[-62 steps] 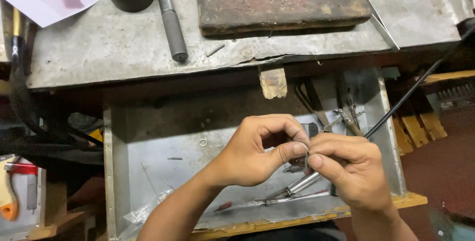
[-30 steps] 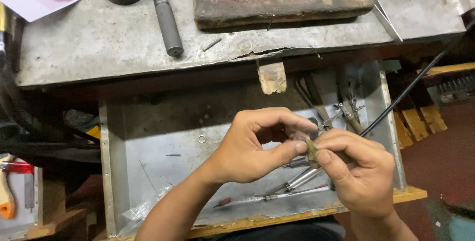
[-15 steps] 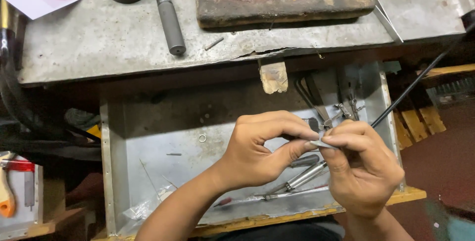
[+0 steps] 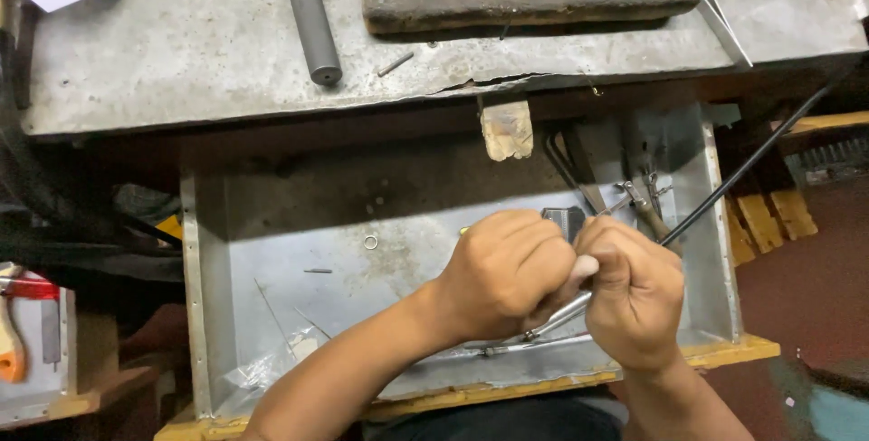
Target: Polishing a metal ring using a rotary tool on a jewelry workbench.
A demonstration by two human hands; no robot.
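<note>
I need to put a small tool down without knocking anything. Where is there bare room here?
Bare sheet on the bench top left of the steel rod, and the tray floor left of the small ring. Crowded: the tray's right end, with pliers beside both hands.

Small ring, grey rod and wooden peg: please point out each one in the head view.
ring (image 4: 370, 242), head view, on its rim, lying on the drawer floor
rod (image 4: 310, 15), head view, middle of its shaft, on the bench
peg (image 4: 505, 129), head view, on its pale front face
</note>
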